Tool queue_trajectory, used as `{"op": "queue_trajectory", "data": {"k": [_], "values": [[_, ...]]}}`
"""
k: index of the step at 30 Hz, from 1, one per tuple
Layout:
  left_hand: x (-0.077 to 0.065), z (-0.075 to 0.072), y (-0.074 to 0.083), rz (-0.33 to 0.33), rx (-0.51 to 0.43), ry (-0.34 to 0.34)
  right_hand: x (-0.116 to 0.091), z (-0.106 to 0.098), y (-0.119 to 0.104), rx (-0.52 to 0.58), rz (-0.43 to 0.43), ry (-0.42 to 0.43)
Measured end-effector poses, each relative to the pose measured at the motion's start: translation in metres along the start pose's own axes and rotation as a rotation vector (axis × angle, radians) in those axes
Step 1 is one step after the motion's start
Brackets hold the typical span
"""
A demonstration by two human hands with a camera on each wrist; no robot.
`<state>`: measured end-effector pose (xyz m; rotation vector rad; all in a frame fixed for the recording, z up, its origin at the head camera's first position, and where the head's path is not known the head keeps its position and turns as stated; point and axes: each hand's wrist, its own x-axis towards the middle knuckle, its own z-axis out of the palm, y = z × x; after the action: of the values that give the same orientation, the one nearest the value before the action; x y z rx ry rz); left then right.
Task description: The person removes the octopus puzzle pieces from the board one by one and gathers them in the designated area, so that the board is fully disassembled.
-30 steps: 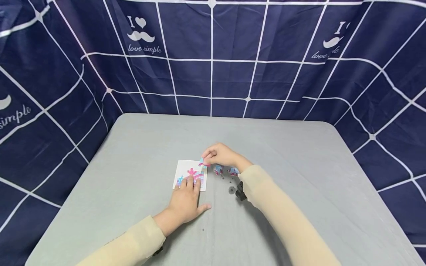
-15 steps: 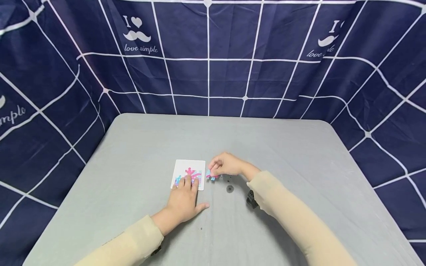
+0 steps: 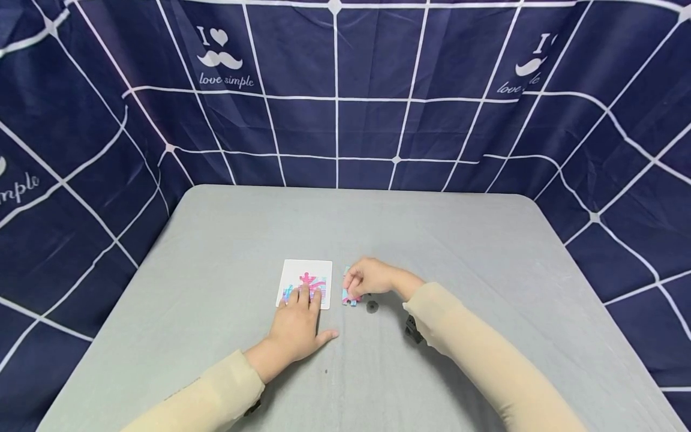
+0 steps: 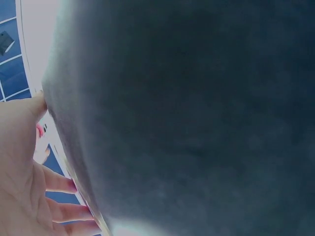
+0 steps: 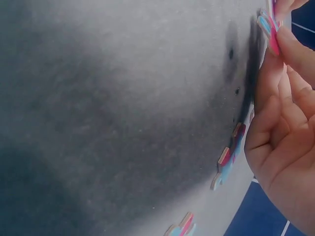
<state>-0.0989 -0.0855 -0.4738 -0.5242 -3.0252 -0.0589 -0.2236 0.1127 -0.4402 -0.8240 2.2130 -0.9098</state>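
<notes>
Your right hand (image 3: pixel 369 277) pinches a puzzle piece (image 5: pixel 273 40), pink and light blue, between thumb and fingers. The piece sits just to the right of the white board (image 3: pixel 308 267), apart from its edge; whether its lower side touches the table, you cannot tell from these views. Part of its face is covered by your fingers.

On the board, several pink, blue and lilac pieces (image 3: pixel 320 282) lie together in the lower part, and the upper part shows plain white. Your left hand (image 3: pixel 297 327) grips nothing: it lies palm down, the fingertips resting on the lower part of the board and its pieces, the thumb stretched out to the side over the table.

Beneath your right hand, the right wrist view shows a loose piece (image 5: pixel 226 167) on the table and another loose piece (image 5: pixel 181 227), partly cut off by the frame. Near your right hand, a dark round spot (image 3: pixel 372 307) marks the grey table (image 3: pixel 259 228). Both your arms wear beige sleeves (image 3: pixel 475 348), with a small black device (image 3: pixel 413 330) under the right cuff. Behind the table hangs a navy curtain (image 3: pixel 372 126) with white grid lines and lettering.
</notes>
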Motion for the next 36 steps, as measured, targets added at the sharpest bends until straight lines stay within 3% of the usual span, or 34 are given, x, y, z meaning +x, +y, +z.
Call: {"op": "queue_trajectory", "data": {"k": [13,26,36], "values": [[0.0001,0.0003,0.0003,0.0,0.011,0.0,-0.0005,0.0054,-0.002,-0.284,-0.028,0.117],[0.0004,0.0015,0.0005,0.002,0.011,-0.015,-0.0023,0.008,0.0,-0.265,-0.01,0.174],[0.0002,0.0018,0.0,0.002,0.009,-0.01,-0.0022,0.0093,-0.0016,-0.254,-0.003,0.17]]}}
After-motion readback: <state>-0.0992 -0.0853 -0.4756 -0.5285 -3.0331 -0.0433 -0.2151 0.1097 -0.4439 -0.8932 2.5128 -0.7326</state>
